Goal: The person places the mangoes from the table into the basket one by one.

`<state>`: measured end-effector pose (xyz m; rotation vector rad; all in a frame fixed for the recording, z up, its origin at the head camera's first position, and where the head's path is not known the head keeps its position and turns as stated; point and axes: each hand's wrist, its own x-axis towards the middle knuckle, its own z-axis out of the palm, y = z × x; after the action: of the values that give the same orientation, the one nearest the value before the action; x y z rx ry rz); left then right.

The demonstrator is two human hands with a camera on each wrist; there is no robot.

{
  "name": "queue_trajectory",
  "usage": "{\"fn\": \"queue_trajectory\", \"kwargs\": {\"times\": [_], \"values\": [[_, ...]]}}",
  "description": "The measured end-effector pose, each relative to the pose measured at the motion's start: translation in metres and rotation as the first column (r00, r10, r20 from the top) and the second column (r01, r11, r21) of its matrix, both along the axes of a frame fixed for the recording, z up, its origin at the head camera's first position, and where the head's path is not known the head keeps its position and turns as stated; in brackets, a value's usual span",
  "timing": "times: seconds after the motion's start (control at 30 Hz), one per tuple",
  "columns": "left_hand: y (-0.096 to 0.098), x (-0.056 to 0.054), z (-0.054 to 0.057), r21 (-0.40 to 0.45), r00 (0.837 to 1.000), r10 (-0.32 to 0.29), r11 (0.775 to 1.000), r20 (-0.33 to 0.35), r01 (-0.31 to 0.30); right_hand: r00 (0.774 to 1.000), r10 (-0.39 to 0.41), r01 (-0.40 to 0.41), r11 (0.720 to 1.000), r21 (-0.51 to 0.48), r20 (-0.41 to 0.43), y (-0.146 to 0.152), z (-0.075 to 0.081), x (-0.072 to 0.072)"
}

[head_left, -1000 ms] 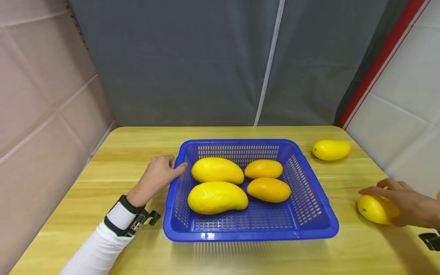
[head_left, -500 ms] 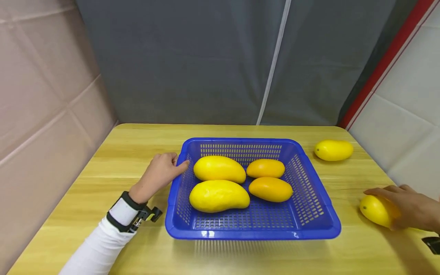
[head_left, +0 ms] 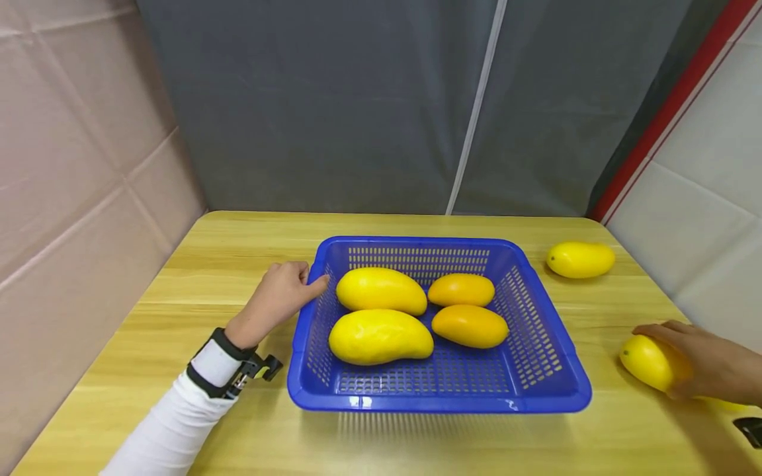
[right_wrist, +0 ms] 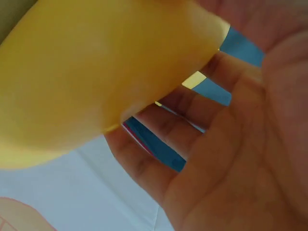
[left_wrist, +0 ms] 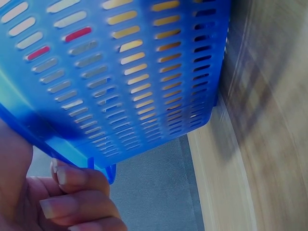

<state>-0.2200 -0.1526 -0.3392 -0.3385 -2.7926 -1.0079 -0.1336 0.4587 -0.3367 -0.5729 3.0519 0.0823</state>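
A blue plastic basket (head_left: 439, 404) stands mid-table with two large yellow mangoes (head_left: 381, 337) on its left side and two smaller orange-yellow mangoes (head_left: 470, 326) on its right. My left hand (head_left: 276, 301) grips the basket's left rim, thumb over the inside; in the left wrist view its fingers (left_wrist: 82, 204) curl beneath the rim. At the table's right, my right hand (head_left: 705, 360) holds a yellow mango (head_left: 645, 360) from above. The right wrist view has the fingers (right_wrist: 144, 166) along one side of this mango (right_wrist: 96, 72) and the thumb on the other.
Another yellow mango (head_left: 580, 259) lies at the back right of the wooden table (head_left: 238, 264). Something yellow shows under the right wrist, mostly hidden. A grey curtain (head_left: 333, 112) hangs behind, with pale cloth walls at both sides.
My right hand has settled lower around the mango, which has tilted slightly. My left hand keeps its grip on the rim. The head view has shifted slightly.
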Motion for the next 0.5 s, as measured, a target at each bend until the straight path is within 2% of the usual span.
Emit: {"fn": "queue_trajectory", "kwargs": {"times": [0.13,0.27,0.37,0.5], "values": [[0.0,-0.001,0.0,-0.006,1.0,-0.002,1.0,-0.011,0.002,1.0,-0.021,0.021,1.0,0.006,-0.01,-0.005,0.004,-0.001],[0.0,0.001,0.0,-0.005,1.0,-0.001,1.0,0.016,0.001,0.998,-0.057,0.058,0.998,0.039,-0.025,-0.014,0.02,-0.004],[0.0,0.002,0.001,0.0,1.0,0.004,1.0,0.03,-0.004,0.994,-0.06,0.064,0.997,0.044,-0.088,-0.024,0.038,-0.006],[-0.001,0.002,0.002,0.0,0.999,0.007,1.0,0.037,-0.007,0.98,-0.027,0.033,0.999,0.026,-0.199,-0.045,0.061,-0.008]]}}
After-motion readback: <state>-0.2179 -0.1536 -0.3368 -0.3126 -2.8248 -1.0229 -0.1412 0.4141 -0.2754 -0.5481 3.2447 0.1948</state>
